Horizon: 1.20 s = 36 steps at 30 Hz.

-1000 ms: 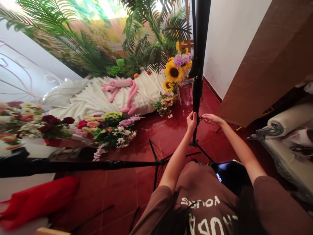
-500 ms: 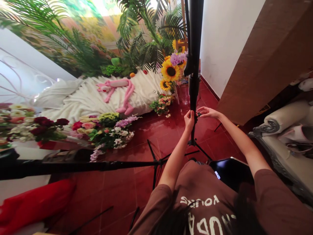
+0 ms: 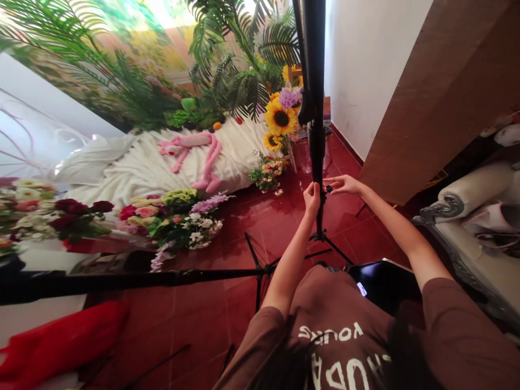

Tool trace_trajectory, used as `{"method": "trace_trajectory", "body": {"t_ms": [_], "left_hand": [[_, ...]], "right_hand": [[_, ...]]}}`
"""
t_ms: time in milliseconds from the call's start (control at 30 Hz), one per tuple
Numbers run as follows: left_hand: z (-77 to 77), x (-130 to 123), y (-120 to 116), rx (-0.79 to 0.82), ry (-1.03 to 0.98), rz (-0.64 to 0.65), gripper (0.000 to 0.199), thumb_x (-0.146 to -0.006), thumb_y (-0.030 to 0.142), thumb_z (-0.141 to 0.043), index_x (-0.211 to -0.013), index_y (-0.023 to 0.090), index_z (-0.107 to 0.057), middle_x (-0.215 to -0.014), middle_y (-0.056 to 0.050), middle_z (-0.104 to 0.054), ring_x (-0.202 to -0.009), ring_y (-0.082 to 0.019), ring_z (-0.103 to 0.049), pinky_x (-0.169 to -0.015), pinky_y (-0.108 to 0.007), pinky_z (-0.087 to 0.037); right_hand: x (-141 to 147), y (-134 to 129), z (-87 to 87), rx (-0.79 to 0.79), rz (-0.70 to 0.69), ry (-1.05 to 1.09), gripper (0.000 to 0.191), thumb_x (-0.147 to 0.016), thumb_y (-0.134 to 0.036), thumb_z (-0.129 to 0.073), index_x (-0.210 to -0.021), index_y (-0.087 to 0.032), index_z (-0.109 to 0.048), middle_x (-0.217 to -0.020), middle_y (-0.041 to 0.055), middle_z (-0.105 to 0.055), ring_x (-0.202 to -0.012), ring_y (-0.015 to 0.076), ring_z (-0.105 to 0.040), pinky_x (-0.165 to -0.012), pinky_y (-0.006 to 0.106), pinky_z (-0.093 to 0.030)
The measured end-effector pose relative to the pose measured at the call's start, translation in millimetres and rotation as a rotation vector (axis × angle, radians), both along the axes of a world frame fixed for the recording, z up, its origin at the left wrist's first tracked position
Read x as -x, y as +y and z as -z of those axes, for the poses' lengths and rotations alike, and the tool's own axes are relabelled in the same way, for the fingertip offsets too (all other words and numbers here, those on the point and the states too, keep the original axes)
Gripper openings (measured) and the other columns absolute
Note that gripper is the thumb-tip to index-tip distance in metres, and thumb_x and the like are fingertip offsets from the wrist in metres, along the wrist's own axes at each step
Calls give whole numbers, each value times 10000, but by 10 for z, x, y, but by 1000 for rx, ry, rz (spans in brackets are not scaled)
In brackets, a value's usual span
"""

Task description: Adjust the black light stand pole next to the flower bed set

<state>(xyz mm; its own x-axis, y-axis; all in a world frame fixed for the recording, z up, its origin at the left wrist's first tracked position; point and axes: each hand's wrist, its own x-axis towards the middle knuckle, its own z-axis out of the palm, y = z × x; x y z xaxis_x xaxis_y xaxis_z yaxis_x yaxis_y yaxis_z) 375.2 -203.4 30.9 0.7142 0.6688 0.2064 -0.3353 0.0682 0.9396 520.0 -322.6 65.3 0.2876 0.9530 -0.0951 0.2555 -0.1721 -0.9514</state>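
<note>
A black tripod stand (image 3: 316, 130) rises in front of me, its pole running up past the top of the view. My left hand (image 3: 312, 199) is closed round the lower pole, thumb upward. From the other side, my right hand (image 3: 346, 184) holds a small black knob (image 3: 328, 189) on the pole between thumb and fingers. Just below the hands, the pole meets the stand's spread legs (image 3: 331, 248) on the floor.
A second black stand (image 3: 170, 278) crosses the lower left. Artificial flowers (image 3: 195, 222) and a white-draped bed with a pink plush toy (image 3: 190, 142) lie beyond. A brown panel (image 3: 430, 103) and a cream sofa (image 3: 475, 238) are on the right. A dark screen (image 3: 385, 284) is near my body.
The upper pole has shifted slightly left in view. My right hand has moved a little left, its fingers now against the pole and knob. My left hand keeps its grip.
</note>
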Motion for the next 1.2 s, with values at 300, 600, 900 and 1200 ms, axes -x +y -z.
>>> {"method": "trace_trajectory", "body": {"t_ms": [300,600,900,1200], "left_hand": [[23,-19,-7,-6,10,-7,616,-784,762,-469,-686,170,-610,-634,-8,-596,-526,-84,-562,-512,-222,-461],[47,-21,-5,11,-12,-12,595,-778,747,-499,-681,171,-615,-637,-11,-600,-563,-87,-576,-545,-212,-472],[-12,10,-35,17,20,-7,625,-764,778,-477,-697,171,-609,-609,2,-561,-495,-74,-507,-498,-210,-430],[18,-17,15,-35,-13,-88,609,-717,760,-562,-621,160,-596,-568,10,-538,-551,-85,-512,-547,-210,-424]], "right_hand": [[145,147,-57,92,-12,-888,257,-769,-186,-710,-1022,-153,-677,-948,81,-738,-890,207,-673,-822,298,-474],[588,62,495,-73,355,-812,335,-981,-230,-354,-1209,-226,-598,-1384,95,-581,-1313,207,-514,-1094,344,-391],[876,-200,926,83,324,-897,778,-849,-140,-450,-1551,-71,-123,-1627,177,-128,-1521,260,-52,-1244,515,-76],[883,443,-623,-426,488,-775,818,-892,-503,-566,-1539,-287,-114,-1571,105,-258,-1477,315,-246,-1137,558,-356]]}}
